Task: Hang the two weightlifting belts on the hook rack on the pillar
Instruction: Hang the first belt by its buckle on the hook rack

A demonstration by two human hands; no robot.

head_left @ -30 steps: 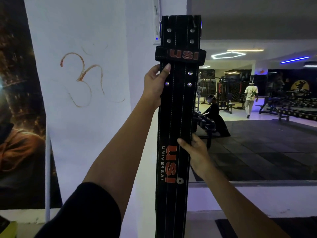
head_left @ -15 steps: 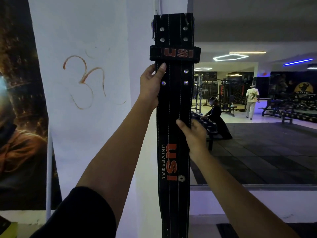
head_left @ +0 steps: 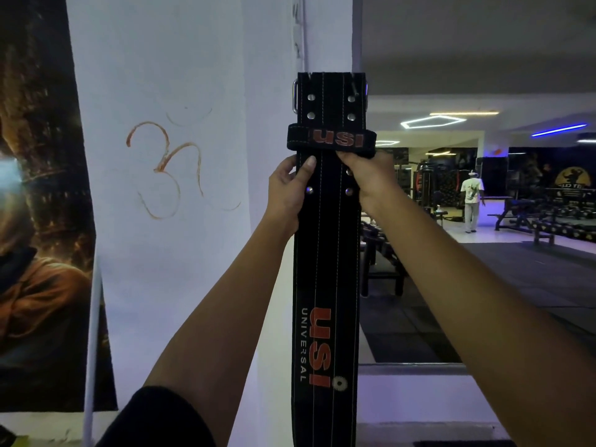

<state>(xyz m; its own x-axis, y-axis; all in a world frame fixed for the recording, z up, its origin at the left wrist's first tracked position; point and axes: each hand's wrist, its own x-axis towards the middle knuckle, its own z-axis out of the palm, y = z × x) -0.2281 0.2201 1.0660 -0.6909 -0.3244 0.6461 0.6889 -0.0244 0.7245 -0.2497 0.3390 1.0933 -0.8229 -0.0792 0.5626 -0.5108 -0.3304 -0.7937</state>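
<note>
Against the white pillar (head_left: 180, 75), at its right corner, hangs upright one black weightlifting belt (head_left: 325, 269), long and straight, running out of the bottom of the view. Carries orange "USI" letters with white "UNIVERSAL" beside them in the lower part, white stitch lines along its length, and silver rivets in pairs. At the top end, a metal buckle (head_left: 294, 95) on the left edge and a loop band (head_left: 332, 138) with "USI" across the belt. Cannot tell whether the top end sits on a hook; no hook rack clearly visible. Only one belt in view.

Just under the loop band, the left hand (head_left: 287, 195) closed on the left edge of the belt, thumb lying on the front face. On the other side, the right hand (head_left: 371, 175) closed on the right edge, fingers touching the lower edge of the loop band. Both forearms raised; a black sleeve (head_left: 154, 417) at the left elbow.

On the pillar face, an orange painted symbol (head_left: 164, 169). Left of it, a dark poster (head_left: 42, 221). Far right, a dim gym hall with benches and a person (head_left: 471, 201) in a white shirt.
</note>
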